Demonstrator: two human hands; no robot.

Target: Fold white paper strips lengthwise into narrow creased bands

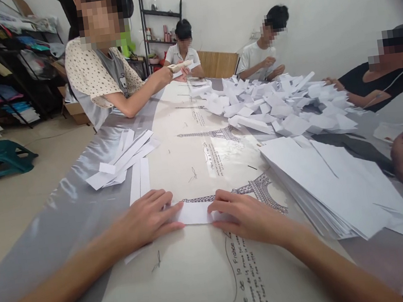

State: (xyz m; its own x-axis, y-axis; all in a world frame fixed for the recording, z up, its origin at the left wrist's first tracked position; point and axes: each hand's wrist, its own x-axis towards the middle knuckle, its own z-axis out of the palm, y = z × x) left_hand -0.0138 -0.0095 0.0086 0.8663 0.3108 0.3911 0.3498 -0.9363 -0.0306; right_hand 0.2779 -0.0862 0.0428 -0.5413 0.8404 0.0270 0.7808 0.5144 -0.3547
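Folding step, by the look of it. Small paper (195, 212) flat on the table (188, 280), between both hands. Left hand (147, 220) flat, fingers spread, pressing down on the paper's left end. Right hand (244, 214) flat too, fingertips on the right end. Hands close but apart, not gripping, only pressing. Crease probably being made flat. Next move likely calls for a firm rub along the fold, edges kept lined up, no slipping. Stack of sheets (338, 188) near on the right. Strips (125, 160) to the left. Big pile of folded pieces (284, 106) farther back. Other people around the table, one holding a folded piece (180, 66).
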